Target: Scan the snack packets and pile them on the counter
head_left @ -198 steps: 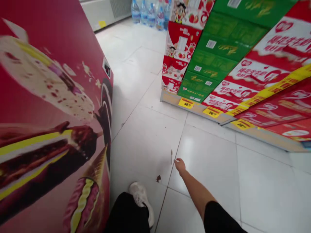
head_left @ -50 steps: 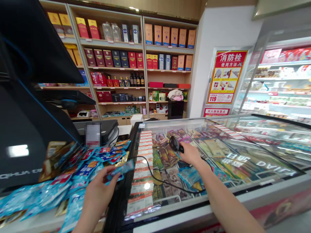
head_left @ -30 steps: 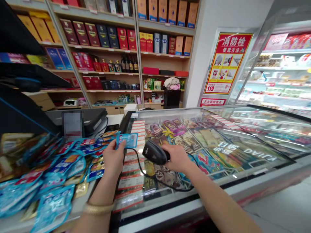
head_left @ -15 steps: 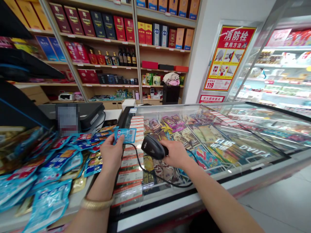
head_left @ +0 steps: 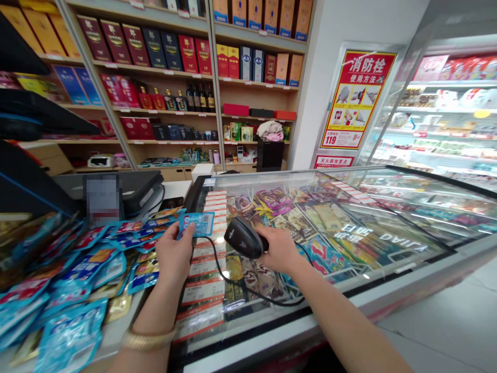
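Note:
My left hand (head_left: pixel 174 253) pinches a small blue snack packet (head_left: pixel 202 224) between thumb and fingers, over the left edge of the glass-topped freezer (head_left: pixel 272 311). In my right hand (head_left: pixel 281 249) is a black barcode scanner (head_left: pixel 243 238), its head pointing left toward the packet with a gap between them. A black cable (head_left: pixel 217 254) loops below the scanner across the glass. Left of my left hand lies a heap of blue and gold snack packets (head_left: pixel 89 264). One larger blue packet (head_left: pixel 72 334) lies at the front of the heap.
A dark scale-like machine (head_left: pixel 145 189) and a small upright screen (head_left: pixel 102 197) stand behind the packets. Price labels (head_left: pixel 204 295) line the freezer's left side. Shelves with boxed bottles (head_left: pixel 134 44) cover the back wall. A red poster (head_left: pixel 357 98) hangs at right.
The view has shifted slightly, so the scene sits a little lower and left. Both hands keep their holds on the packet and scanner, with almost the same gap between them.

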Tool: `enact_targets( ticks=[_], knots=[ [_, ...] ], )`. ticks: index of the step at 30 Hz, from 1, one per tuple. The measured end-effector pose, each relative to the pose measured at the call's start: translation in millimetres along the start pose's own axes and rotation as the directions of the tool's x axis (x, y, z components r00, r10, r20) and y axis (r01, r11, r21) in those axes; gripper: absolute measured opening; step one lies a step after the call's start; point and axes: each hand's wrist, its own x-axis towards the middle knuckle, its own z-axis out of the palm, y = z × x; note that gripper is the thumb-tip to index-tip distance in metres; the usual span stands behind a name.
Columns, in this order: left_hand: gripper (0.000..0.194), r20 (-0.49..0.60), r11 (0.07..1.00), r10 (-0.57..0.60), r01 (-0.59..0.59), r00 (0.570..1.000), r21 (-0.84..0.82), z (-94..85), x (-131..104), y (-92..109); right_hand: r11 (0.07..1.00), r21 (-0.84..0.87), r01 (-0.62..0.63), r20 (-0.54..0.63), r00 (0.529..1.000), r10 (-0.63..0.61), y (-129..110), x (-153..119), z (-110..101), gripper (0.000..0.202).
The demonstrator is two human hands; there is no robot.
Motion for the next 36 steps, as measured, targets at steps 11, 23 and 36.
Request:
enact_targets(
  ticks=[11, 23, 36],
  knots=[
    [0.025, 0.402, 0.968, 0.000, -0.101, 0.916, 0.229, 90.5, -15, 36, 0.901, 0.081, -0.426, -0.768, 0.550, 0.329, 81, -15, -64, 0.033],
    [0.026, 0.538, 0.774, -0.151, -0.239, 0.829, 0.586, 211.7, -73, 0, 0.857, 0.006, -0.515, -0.713, 0.599, 0.365, 91, -22, -56, 0.038],
    [0.032, 0.487, 0.815, 0.166, -0.398, 0.857, 0.422, 116.6, -55, 51, 0.879, -0.048, -0.474, -0.677, 0.663, 0.320, 88, -19, -46, 0.038]
  ],
)
